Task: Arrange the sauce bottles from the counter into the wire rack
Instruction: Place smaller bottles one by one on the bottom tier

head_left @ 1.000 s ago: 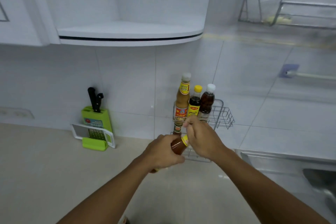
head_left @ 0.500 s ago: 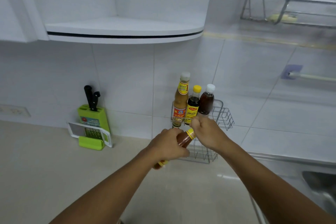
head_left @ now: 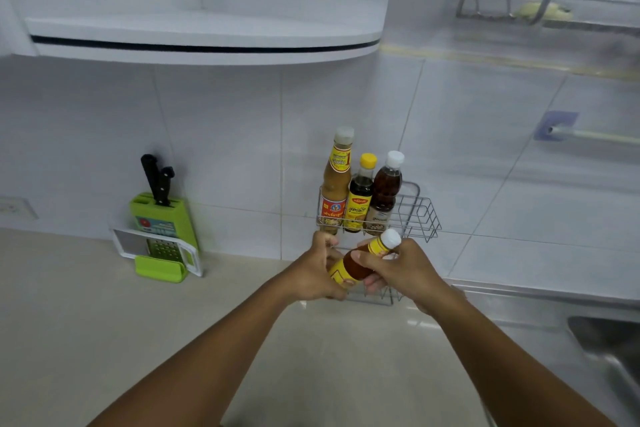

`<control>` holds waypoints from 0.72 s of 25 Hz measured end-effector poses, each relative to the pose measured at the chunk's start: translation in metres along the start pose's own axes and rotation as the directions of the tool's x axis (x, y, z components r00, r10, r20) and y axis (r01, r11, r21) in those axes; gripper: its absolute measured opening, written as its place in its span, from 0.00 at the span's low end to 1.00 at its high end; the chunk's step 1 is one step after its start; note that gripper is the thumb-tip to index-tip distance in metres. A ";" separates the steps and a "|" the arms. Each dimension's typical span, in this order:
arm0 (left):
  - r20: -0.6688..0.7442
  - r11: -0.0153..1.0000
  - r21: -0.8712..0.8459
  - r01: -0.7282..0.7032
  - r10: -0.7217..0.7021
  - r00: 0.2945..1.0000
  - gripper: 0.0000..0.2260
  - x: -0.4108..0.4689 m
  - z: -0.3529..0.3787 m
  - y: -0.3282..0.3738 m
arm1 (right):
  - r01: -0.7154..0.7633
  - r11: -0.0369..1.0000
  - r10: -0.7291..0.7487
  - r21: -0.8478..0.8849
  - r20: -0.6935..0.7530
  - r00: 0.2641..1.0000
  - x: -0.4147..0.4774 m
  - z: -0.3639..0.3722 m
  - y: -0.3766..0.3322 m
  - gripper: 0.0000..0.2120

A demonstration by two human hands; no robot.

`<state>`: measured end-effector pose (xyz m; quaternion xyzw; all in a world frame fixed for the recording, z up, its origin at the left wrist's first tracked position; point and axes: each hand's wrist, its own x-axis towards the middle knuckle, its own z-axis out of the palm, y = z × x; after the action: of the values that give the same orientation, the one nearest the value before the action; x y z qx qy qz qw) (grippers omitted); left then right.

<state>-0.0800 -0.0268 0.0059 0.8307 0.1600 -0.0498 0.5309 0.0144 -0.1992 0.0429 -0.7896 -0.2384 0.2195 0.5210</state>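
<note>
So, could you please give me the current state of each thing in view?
Held bottle: capped, tilted, gripped in both hands.
Left hand: closed around its base.
Right hand: closed around its upper body.
Tall bottle: capped, upright in rack.
Yellow-capped bottle: upright in rack.
White-capped bottle: upright in rack.
Wire rack: right part unfilled.
Knives: stowed in green block.

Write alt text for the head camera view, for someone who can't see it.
Both hands, left hand and right hand, hold a tilted sauce bottle in front of a wire rack holding three upright bottles, above a beige counter.
</note>
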 end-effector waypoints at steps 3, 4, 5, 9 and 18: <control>-0.041 0.986 -0.009 0.165 -0.166 0.985 0.25 0.013 -0.011 -0.025 | 0.006 0.999 -0.012 -0.044 -0.134 0.991 0.011 0.002 0.022 0.14; -0.060 0.975 -0.017 0.220 -0.221 0.973 0.17 0.019 -0.011 -0.035 | 0.007 0.999 -0.015 -0.046 -0.169 0.986 0.016 0.005 0.031 0.14; -0.076 0.965 -0.043 0.260 -0.262 0.962 0.09 0.025 -0.010 -0.046 | 0.010 0.998 -0.021 -0.060 -0.196 0.980 0.022 0.009 0.040 0.14; -0.112 0.931 -0.122 0.344 -0.357 0.927 0.14 0.045 0.000 -0.067 | 0.045 0.981 -0.097 -0.191 -0.274 0.957 0.041 0.022 0.070 0.18; -0.123 0.892 -0.191 0.409 -0.435 0.892 0.17 0.090 0.025 -0.091 | -0.008 0.956 -0.079 -0.294 -0.283 0.956 0.095 0.039 0.113 0.16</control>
<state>-0.0223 0.0052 -0.1065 0.7317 0.3833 -0.0832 0.5574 0.0825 -0.1524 -0.0852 -0.8770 -0.2031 0.0536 0.4322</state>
